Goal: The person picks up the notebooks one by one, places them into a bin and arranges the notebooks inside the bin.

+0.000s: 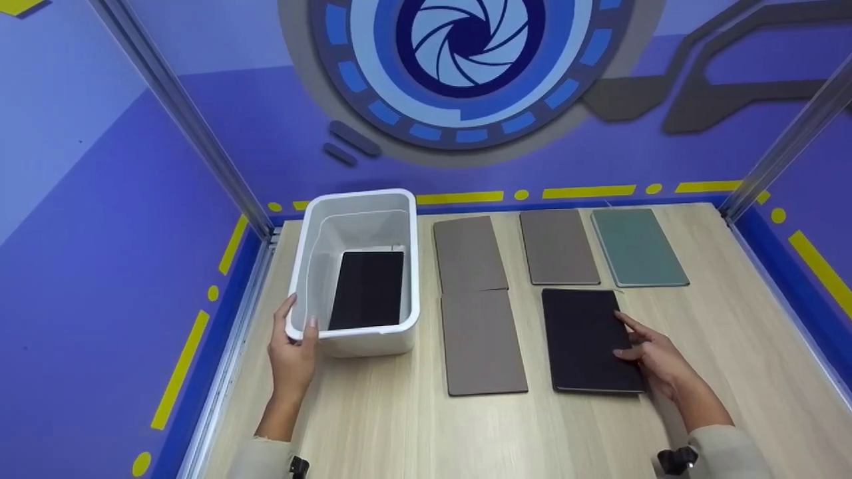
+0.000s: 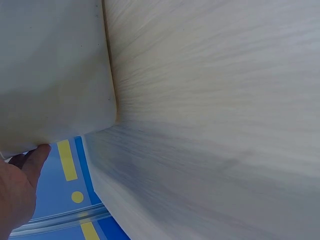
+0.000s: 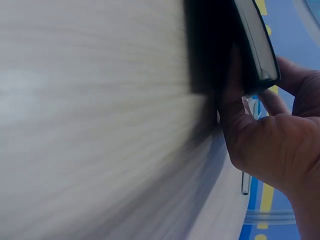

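Note:
My left hand [image 1: 293, 359] grips the near left corner of a white plastic bin [image 1: 369, 342], thumb and fingers on its rim. In the left wrist view that hand [image 2: 20, 190] is at the frame's edge against the bin's wall [image 2: 55, 75]. Inside the bin lies a black notebook [image 1: 367, 289]. My right hand [image 1: 659, 359] holds another black notebook [image 1: 586, 339] by its right edge. The right wrist view shows this notebook [image 3: 257, 40] edge-on with pale pages, raised above the table, fingers of the right hand [image 3: 275, 135] on both covers.
Two grey-brown notebooks [image 1: 469, 256] [image 1: 484, 346] lie end to end right of the bin. A third grey-brown notebook [image 1: 559, 246] and a green notebook [image 1: 640, 246] lie farther back on the wooden table [image 1: 466, 439]. Blue printed walls [image 1: 219, 133] enclose the table.

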Demonstrator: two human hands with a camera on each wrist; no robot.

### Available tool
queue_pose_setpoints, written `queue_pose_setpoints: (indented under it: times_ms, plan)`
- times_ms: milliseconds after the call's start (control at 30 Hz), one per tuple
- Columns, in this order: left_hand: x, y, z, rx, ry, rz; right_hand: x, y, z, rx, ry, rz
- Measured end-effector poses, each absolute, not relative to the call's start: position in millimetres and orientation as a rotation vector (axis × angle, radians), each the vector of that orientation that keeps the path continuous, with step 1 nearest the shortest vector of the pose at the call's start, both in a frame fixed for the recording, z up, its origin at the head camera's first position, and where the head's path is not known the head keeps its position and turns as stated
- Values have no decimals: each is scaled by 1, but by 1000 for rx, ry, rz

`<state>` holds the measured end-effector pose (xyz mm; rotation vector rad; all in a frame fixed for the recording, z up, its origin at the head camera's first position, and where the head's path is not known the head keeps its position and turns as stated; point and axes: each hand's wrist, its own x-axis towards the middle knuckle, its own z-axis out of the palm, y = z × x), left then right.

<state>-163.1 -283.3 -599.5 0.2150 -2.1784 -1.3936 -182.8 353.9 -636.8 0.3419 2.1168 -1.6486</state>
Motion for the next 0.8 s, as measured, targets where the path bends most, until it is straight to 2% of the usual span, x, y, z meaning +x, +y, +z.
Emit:
queue_pose_setpoints:
  times_ms: [800]
  plan:
    - [-164,-284,-599,181,-2161,-1377,-182,351,-627,271,1950,-1953]
